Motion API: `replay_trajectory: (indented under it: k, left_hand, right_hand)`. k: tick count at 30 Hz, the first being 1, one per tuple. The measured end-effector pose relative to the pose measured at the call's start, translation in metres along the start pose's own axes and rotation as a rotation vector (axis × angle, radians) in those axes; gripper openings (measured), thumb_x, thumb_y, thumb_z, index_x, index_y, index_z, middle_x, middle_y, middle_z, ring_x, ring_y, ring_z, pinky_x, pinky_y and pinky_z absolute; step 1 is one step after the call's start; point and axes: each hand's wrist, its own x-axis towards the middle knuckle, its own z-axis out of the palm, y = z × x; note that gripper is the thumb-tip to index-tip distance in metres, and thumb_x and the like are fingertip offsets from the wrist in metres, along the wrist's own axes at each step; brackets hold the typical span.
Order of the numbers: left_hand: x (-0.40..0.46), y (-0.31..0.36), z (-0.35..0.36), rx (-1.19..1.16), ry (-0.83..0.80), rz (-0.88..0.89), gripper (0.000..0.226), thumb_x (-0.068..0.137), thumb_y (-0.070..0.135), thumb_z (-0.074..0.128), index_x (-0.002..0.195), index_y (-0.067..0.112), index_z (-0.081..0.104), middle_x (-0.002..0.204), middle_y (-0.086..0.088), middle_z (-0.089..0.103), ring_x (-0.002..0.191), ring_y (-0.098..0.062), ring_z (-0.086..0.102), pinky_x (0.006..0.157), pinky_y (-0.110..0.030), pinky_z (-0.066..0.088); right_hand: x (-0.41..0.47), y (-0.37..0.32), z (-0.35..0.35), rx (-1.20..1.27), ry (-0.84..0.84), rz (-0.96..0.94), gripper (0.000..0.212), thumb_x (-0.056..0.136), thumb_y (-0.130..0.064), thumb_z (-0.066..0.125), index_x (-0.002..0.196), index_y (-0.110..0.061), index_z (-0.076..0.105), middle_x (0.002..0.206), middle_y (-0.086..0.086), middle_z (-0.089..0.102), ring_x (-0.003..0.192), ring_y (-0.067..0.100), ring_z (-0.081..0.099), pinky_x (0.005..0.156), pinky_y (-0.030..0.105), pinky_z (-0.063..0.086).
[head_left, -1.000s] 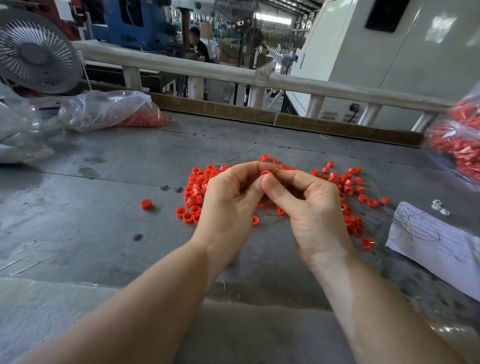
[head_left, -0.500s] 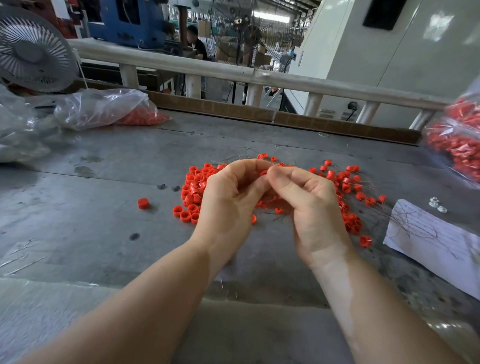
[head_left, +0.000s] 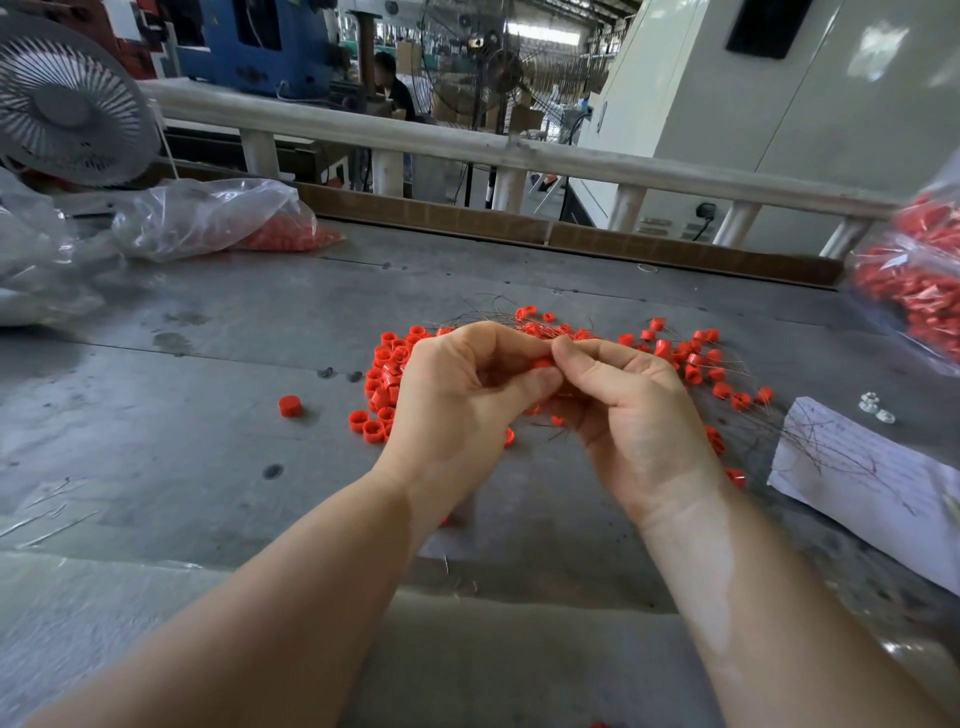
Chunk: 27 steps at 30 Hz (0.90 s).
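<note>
fingers (head_left: 540, 383) of left hand (head_left: 457, 415) and right hand (head_left: 641, 421) pinch a red cap (head_left: 543, 362) over cap pile (head_left: 387, 376); paper sheet (head_left: 862, 478) lies right.

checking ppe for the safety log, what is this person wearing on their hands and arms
Nothing: the left hand and right hand are bare, with no gloves, rings or watch visible. The left forearm and right forearm are bare too, no sleeve in view.
</note>
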Motion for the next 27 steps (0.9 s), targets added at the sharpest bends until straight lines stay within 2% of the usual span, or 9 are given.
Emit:
replay_trajectory:
  k: [2,5,8,11,14,18,22,25,27]
  left_hand:
    - [0.0,-0.0005,-0.0009,-0.026,0.002,-0.022,0.019,0.073,-0.004,0.072,0.077,0.015,0.07,0.07,0.004,0.072,0.071,-0.012,0.07,0.072,-0.024,0.057]
    - [0.0011,-0.0019,-0.0028,-0.292,-0.012,-0.192,0.01,0.07,0.009,0.07,0.08,0.009,0.07,0.072,-0.006,0.072,0.069,-0.017,0.069,0.07,-0.028,0.058]
    - [0.0046,-0.0049,-0.0041,-0.502,-0.047,-0.359,0.019,0.068,0.016,0.065,0.084,0.007,0.068,0.071,-0.005,0.071,0.062,-0.011,0.066,0.065,-0.022,0.056]
    - [0.0063,-0.0047,-0.0046,-0.627,-0.03,-0.465,0.017,0.068,0.017,0.063,0.082,0.01,0.068,0.069,-0.003,0.071,0.056,-0.005,0.064,0.058,-0.016,0.055]
    - [0.0063,-0.0037,-0.0047,-0.694,-0.031,-0.537,0.013,0.07,0.02,0.062,0.073,0.011,0.07,0.064,-0.002,0.069,0.055,-0.005,0.064,0.056,-0.016,0.055]
    - [0.0059,-0.0041,-0.0057,-0.744,-0.056,-0.602,0.022,0.071,0.027,0.061,0.078,0.007,0.066,0.065,-0.002,0.07,0.056,-0.005,0.066,0.054,-0.016,0.054]
    - [0.0061,-0.0042,-0.0059,-0.767,-0.051,-0.628,0.024,0.069,0.029,0.063,0.078,0.008,0.068,0.07,-0.003,0.071,0.056,-0.006,0.066,0.053,-0.016,0.054]
    - [0.0068,-0.0039,-0.006,-0.746,-0.056,-0.629,0.022,0.068,0.031,0.063,0.066,0.012,0.074,0.068,-0.001,0.071,0.055,-0.004,0.065,0.052,-0.016,0.053]
    - [0.0072,-0.0041,-0.0064,-0.719,-0.053,-0.62,0.022,0.069,0.032,0.063,0.063,0.014,0.075,0.067,-0.001,0.07,0.055,-0.003,0.064,0.052,-0.015,0.053]
  right_hand:
    - [-0.001,-0.0004,0.0002,-0.006,-0.012,-0.008,0.017,0.066,-0.02,0.065,0.07,-0.007,0.074,0.072,0.009,0.071,0.065,0.017,0.067,0.059,0.025,0.055]
    - [-0.0023,-0.0017,0.0019,-0.05,0.004,-0.022,0.017,0.072,-0.02,0.064,0.078,-0.007,0.073,0.071,0.01,0.071,0.062,0.019,0.066,0.061,0.03,0.056]
    - [-0.003,-0.0015,0.0018,-0.223,0.096,-0.16,0.012,0.082,-0.009,0.064,0.076,-0.014,0.073,0.052,-0.001,0.06,0.045,0.007,0.051,0.046,0.019,0.043]
    - [-0.003,-0.0028,0.0007,-0.346,0.15,-0.315,0.014,0.082,-0.007,0.064,0.078,-0.018,0.072,0.044,-0.008,0.052,0.039,0.007,0.042,0.043,0.017,0.037]
    - [-0.0039,-0.0024,0.0014,-0.426,0.157,-0.386,0.011,0.076,-0.015,0.066,0.079,-0.023,0.072,0.048,-0.005,0.056,0.042,0.011,0.044,0.045,0.018,0.039]
    - [-0.0057,-0.0007,0.0037,-0.499,0.143,-0.434,0.012,0.076,-0.017,0.065,0.083,-0.024,0.072,0.055,-0.007,0.06,0.048,0.019,0.047,0.047,0.016,0.04]
    - [-0.0065,-0.0013,0.0042,-0.483,0.159,-0.464,0.012,0.077,-0.015,0.065,0.084,-0.022,0.071,0.056,-0.005,0.061,0.044,0.013,0.047,0.045,0.016,0.039]
    - [-0.0062,-0.0027,0.0022,-0.481,0.233,-0.498,0.014,0.077,-0.016,0.065,0.085,-0.026,0.07,0.061,-0.011,0.062,0.041,0.008,0.044,0.044,0.018,0.037]
    - [-0.0039,-0.0043,-0.0018,-0.499,0.347,-0.542,0.017,0.078,-0.015,0.066,0.089,-0.027,0.068,0.073,-0.008,0.063,0.046,0.009,0.045,0.047,0.023,0.037]
